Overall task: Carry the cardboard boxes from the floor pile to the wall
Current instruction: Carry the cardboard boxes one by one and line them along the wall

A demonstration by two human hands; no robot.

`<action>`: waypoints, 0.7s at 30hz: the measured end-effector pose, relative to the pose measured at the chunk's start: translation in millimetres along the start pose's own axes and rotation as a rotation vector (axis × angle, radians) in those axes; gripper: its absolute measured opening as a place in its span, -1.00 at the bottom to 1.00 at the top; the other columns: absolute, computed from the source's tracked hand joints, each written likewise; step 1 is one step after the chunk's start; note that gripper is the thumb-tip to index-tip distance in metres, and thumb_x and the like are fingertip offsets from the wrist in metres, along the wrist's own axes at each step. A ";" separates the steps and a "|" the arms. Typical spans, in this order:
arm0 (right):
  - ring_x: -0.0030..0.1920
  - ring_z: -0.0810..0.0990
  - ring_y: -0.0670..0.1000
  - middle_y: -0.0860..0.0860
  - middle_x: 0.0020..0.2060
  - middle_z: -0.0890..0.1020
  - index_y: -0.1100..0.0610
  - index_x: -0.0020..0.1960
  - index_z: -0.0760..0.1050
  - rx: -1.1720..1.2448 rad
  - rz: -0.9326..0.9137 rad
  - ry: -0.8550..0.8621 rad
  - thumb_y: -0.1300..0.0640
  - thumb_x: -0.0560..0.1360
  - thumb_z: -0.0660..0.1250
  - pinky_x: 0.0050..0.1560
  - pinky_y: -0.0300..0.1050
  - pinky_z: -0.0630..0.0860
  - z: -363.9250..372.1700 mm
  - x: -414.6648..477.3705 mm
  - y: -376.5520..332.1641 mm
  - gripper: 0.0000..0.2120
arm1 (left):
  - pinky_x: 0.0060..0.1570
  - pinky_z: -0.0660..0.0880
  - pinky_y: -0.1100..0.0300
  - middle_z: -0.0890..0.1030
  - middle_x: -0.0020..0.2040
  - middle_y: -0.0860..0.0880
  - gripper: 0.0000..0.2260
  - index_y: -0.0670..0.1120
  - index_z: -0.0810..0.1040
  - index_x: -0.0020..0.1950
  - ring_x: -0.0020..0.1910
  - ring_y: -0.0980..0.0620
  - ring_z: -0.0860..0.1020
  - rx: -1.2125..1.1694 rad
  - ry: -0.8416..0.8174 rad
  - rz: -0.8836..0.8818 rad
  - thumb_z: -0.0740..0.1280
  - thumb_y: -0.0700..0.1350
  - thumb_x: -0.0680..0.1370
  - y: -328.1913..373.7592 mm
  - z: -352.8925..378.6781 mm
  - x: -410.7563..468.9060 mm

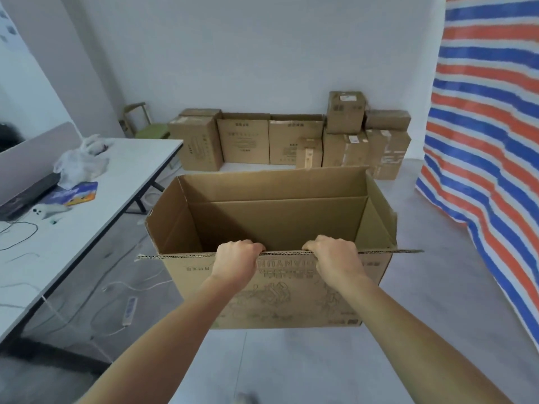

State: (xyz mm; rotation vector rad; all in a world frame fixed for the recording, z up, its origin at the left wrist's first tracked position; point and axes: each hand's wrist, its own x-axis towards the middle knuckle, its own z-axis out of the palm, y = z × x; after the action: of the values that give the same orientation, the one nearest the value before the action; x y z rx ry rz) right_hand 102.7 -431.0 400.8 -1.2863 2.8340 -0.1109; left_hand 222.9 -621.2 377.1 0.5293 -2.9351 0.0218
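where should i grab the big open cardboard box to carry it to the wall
Probably the near top edge of the open box, from the person's side: it is open and looks empty, so fingers hook over the rim, as the left hand and right hand do. Wider spacing may steady it.

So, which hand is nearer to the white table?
Left. The left hand grips the near edge of the box, toward the table; the right hand grips that edge farther from it.
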 end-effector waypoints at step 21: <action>0.01 0.66 0.10 -0.04 0.10 0.59 -0.12 0.38 0.50 -0.006 0.102 -0.068 0.43 0.47 0.29 -0.04 -0.04 0.53 44.4 611.2 88.7 -0.38 | -0.26 0.51 0.15 0.66 -0.08 0.05 -0.72 0.07 0.62 0.13 -0.16 -0.04 0.63 0.067 -0.084 0.082 0.27 -0.22 0.53 -219.4 145.5 590.5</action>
State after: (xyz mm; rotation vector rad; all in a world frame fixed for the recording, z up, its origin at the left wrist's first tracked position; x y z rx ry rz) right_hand -363.9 -835.2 352.5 -1.1210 2.8375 -0.0551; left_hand -269.1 -1037.3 323.9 0.4290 -3.0462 0.1109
